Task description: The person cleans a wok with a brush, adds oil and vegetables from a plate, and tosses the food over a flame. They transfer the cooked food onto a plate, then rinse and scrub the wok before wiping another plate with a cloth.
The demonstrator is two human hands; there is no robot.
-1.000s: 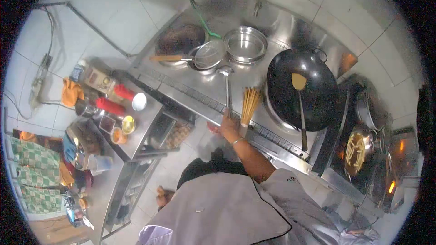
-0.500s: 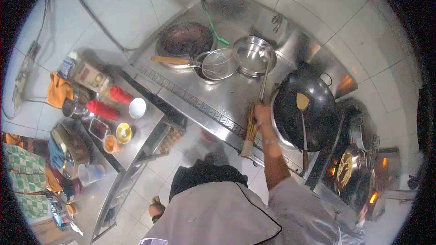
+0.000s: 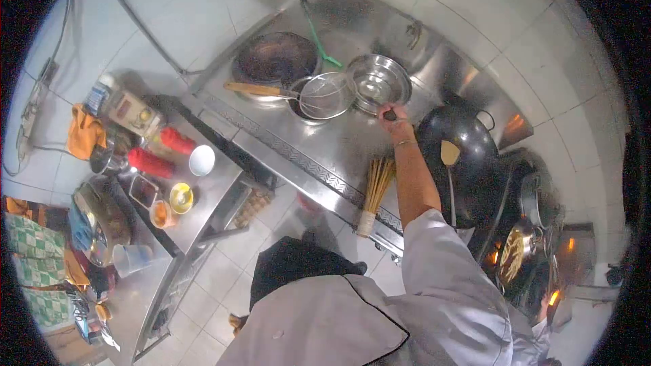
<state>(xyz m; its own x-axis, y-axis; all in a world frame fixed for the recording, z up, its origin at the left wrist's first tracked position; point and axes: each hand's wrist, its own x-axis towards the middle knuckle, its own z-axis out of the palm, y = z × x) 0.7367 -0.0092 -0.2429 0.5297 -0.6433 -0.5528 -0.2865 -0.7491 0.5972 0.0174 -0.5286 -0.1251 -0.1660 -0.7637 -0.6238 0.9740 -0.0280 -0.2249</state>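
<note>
My right hand [image 3: 396, 122] is closed at the near rim of a shiny steel bowl [image 3: 374, 61]. A dark handle end [image 3: 390, 114], apparently the ladle's, shows in my fist. The rest of the ladle is hidden or too blurred to make out. Below my forearm a bamboo wok brush [image 3: 378, 186] lies on the stove edge, its pale wrapped end over the front. Beside my arm, a black wok [image 3: 475, 132] holds a spatula [image 3: 449, 153]. My left hand [image 3: 237, 324] shows only in part low beside my body; its fingers cannot be made out.
A wire strainer [image 3: 324, 95] rests over a pot, with a dark wok [image 3: 278, 57] behind. On the left side table stand red-wrapped bottles [image 3: 150, 163], a white cup [image 3: 202, 160] and small tubs [image 3: 163, 214]. At right, food sits in a pan [image 3: 519, 251] near flames.
My right hand has moved forward from beside the brush to the bowl's rim. The long ladle handle that lay across the rim no longer shows there. My left hand is more hidden now.
</note>
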